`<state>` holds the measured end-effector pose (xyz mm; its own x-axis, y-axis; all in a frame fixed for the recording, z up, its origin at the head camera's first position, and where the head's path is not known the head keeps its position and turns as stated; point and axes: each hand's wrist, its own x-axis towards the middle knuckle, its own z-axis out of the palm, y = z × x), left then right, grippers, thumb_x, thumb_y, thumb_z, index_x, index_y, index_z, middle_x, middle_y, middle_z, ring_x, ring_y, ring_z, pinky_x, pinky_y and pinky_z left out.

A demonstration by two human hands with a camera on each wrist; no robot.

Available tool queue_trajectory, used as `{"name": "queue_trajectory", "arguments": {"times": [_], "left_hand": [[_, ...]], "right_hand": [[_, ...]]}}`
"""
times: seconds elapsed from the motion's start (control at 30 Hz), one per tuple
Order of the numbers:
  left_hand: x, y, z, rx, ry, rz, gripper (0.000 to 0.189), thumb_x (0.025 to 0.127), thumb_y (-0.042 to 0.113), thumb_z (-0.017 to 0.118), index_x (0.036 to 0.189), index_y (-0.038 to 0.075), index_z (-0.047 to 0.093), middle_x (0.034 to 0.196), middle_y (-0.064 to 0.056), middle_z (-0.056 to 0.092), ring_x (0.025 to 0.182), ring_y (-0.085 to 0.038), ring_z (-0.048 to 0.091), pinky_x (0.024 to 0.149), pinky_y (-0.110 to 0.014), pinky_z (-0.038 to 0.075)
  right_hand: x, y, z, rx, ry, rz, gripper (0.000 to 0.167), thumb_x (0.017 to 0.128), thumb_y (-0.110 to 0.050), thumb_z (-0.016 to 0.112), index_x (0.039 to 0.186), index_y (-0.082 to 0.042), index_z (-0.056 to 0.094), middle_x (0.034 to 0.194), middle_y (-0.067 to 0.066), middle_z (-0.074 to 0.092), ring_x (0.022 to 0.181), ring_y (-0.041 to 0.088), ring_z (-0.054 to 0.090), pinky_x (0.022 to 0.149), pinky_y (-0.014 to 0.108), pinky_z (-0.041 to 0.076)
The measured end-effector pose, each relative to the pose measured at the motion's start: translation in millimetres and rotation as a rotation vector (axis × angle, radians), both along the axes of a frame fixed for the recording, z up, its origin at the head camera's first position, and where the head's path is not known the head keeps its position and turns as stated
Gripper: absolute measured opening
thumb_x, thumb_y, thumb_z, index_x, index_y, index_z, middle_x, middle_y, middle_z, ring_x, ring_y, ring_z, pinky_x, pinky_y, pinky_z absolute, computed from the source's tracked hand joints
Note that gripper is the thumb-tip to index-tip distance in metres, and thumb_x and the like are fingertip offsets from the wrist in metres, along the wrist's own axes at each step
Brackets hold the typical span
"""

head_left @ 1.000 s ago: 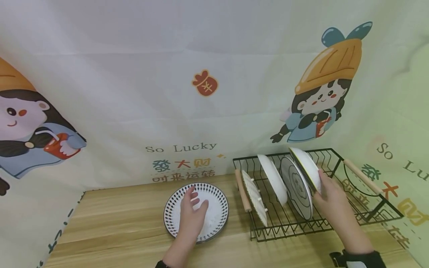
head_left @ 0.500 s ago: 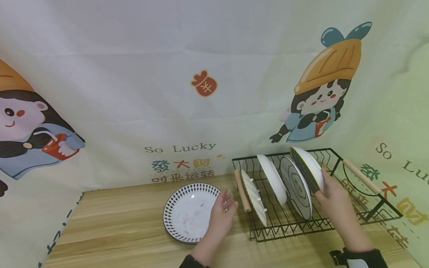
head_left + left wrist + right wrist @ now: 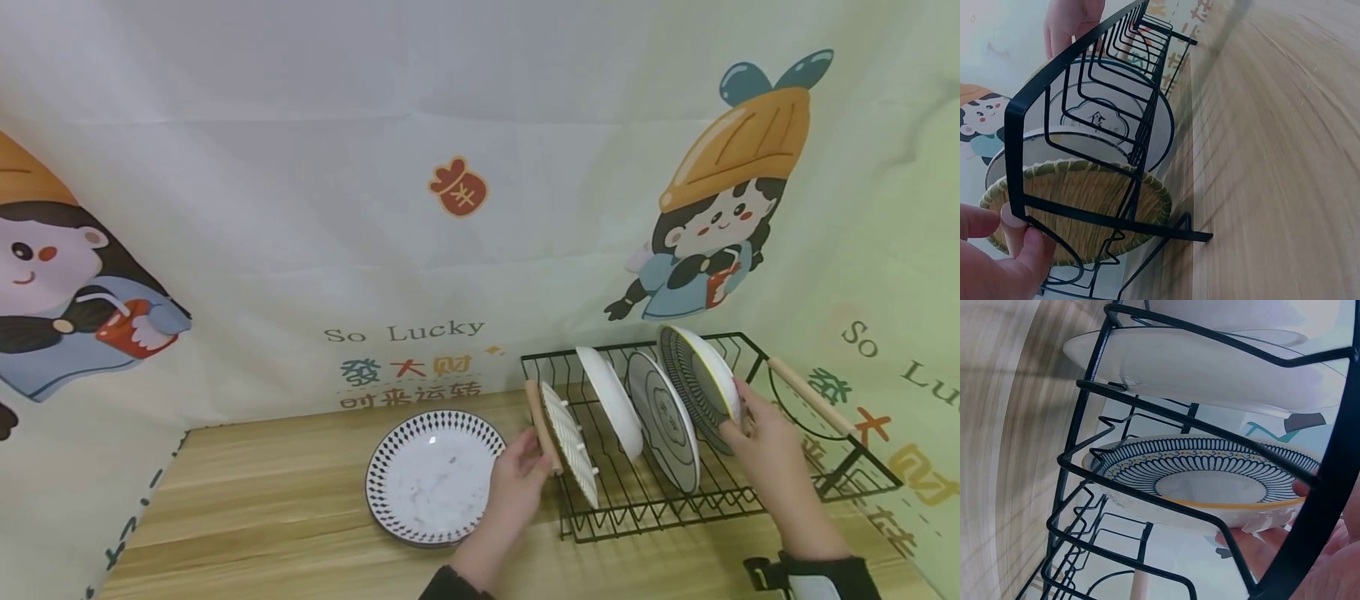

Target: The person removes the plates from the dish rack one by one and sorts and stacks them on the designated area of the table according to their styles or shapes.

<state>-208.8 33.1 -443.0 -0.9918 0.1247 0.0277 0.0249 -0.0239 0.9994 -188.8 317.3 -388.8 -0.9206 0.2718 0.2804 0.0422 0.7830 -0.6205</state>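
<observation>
My left hand (image 3: 516,485) pinches the wooden handle (image 3: 1015,234) at the left end of the black wire dish rack (image 3: 1015,144), thumb on one side and a finger on the other. In the right part of the rack, my right hand (image 3: 771,454) grips the rim of a deep patterned plate (image 3: 1210,487). This plate has blue lines and a yellow edge, and stands tilted between the wires. Left of it stand a plate with a grey line drawing (image 3: 663,425), a white dish (image 3: 609,404) and a round woven tray (image 3: 1072,194), nearest the left handle.
A round plate with a black diamond border (image 3: 431,479) lies flat on the wooden table (image 3: 247,500), left of the rack. A second wooden handle (image 3: 810,396) is at the rack's right end. A printed cloth (image 3: 375,208) hangs behind.
My left hand has moved right from over the diamond-bordered plate to the rack's handle. My right hand has shifted slightly right, and the patterned plate has turned to show more of its inner face.
</observation>
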Motion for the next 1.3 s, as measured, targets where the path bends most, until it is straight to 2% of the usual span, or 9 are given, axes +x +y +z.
{"name": "queue_trajectory", "arguments": {"times": [0.13, 0.27, 0.47, 0.63, 0.77, 0.87, 0.97, 1.13, 1.3], "left_hand": [[-1.1, 3.5, 0.8, 0.035, -0.022, 0.004, 0.055, 0.091, 0.008, 0.057, 0.14, -0.006, 0.037, 0.138, -0.024, 0.047, 0.118, -0.033, 0.055, 0.1, -0.04, 0.046], [-1.1, 4.4, 1.4, 0.047, -0.031, 0.016, 0.054, 0.09, 0.007, 0.059, 0.139, -0.005, 0.039, 0.134, -0.023, 0.051, 0.113, -0.03, 0.059, 0.097, -0.036, 0.05], [-0.7, 1.6, 2.5, 0.077, -0.037, -0.011, 0.053, 0.091, 0.006, 0.057, 0.139, -0.007, 0.038, 0.135, -0.024, 0.049, 0.111, -0.027, 0.06, 0.094, -0.03, 0.051], [-0.4, 0.9, 2.9, 0.082, -0.033, -0.026, 0.053, 0.091, 0.005, 0.057, 0.139, -0.007, 0.037, 0.136, -0.025, 0.048, 0.112, -0.028, 0.059, 0.094, -0.029, 0.051], [-0.7, 1.4, 2.3, 0.08, -0.031, -0.027, 0.053, 0.09, 0.005, 0.057, 0.139, -0.006, 0.038, 0.136, -0.024, 0.048, 0.112, -0.027, 0.06, 0.094, -0.03, 0.051], [-1.6, 1.8, 1.8, 0.084, -0.037, -0.023, 0.053, 0.09, 0.004, 0.056, 0.139, -0.005, 0.038, 0.137, -0.024, 0.048, 0.111, -0.026, 0.06, 0.093, -0.029, 0.051], [-2.1, 2.5, 1.4, 0.089, -0.042, -0.016, 0.053, 0.09, 0.003, 0.056, 0.139, -0.005, 0.038, 0.137, -0.023, 0.048, 0.11, -0.024, 0.061, 0.092, -0.027, 0.052], [-0.7, 2.6, 2.8, 0.091, -0.029, -0.009, 0.053, 0.09, 0.001, 0.056, 0.138, -0.007, 0.038, 0.134, -0.025, 0.049, 0.107, -0.025, 0.061, 0.09, -0.027, 0.053], [1.1, 2.1, 5.6, 0.072, -0.028, -0.013, 0.053, 0.09, 0.001, 0.056, 0.139, -0.007, 0.037, 0.134, -0.025, 0.049, 0.109, -0.027, 0.061, 0.092, -0.029, 0.053]], "right_hand": [[1.1, 1, 0.1, -0.024, 0.003, -0.011, 0.064, 0.088, -0.007, 0.048, 0.148, -0.004, 0.025, 0.135, 0.038, 0.04, 0.111, 0.053, 0.05, 0.062, 0.04, 0.057], [2.5, 2, -0.3, -0.042, 0.0, -0.026, 0.063, 0.089, -0.008, 0.046, 0.149, -0.005, 0.025, 0.134, 0.039, 0.041, 0.085, 0.038, 0.059, 0.048, 0.028, 0.049], [1.4, 6, -1.0, -0.051, 0.019, -0.08, 0.061, 0.089, -0.008, 0.047, 0.148, -0.005, 0.028, 0.128, 0.037, 0.048, 0.053, 0.016, 0.047, 0.04, 0.024, 0.042], [2.7, 12, -3.0, -0.11, 0.022, -0.147, 0.059, 0.092, -0.012, 0.047, 0.147, -0.006, 0.03, 0.127, 0.035, 0.051, 0.079, 0.037, 0.063, 0.05, 0.033, 0.054], [3.9, 23, -5.4, -0.175, 0.03, -0.17, 0.057, 0.092, -0.012, 0.044, 0.148, -0.008, 0.03, 0.131, 0.034, 0.048, 0.115, 0.051, 0.051, 0.071, 0.045, 0.059], [4.9, 29, -6.1, -0.246, 0.003, -0.191, 0.058, 0.093, -0.013, 0.042, 0.149, -0.013, 0.027, 0.139, 0.029, 0.043, 0.121, 0.05, 0.046, 0.064, 0.027, 0.058], [6.3, 31, -6.9, -0.286, -0.019, -0.23, 0.057, 0.094, -0.015, 0.041, 0.149, -0.016, 0.027, 0.143, 0.023, 0.041, 0.124, 0.047, 0.045, 0.053, 0.009, 0.043], [5.0, 35, -9.4, -0.325, -0.012, -0.302, 0.056, 0.093, -0.014, 0.042, 0.148, -0.021, 0.03, 0.147, 0.014, 0.039, 0.128, 0.041, 0.044, 0.071, 0.02, 0.056], [4.7, 40, -11.9, -0.376, -0.012, -0.355, 0.057, 0.093, -0.013, 0.04, 0.148, -0.023, 0.029, 0.149, 0.011, 0.036, 0.129, 0.038, 0.043, 0.064, 0.013, 0.052]]}}
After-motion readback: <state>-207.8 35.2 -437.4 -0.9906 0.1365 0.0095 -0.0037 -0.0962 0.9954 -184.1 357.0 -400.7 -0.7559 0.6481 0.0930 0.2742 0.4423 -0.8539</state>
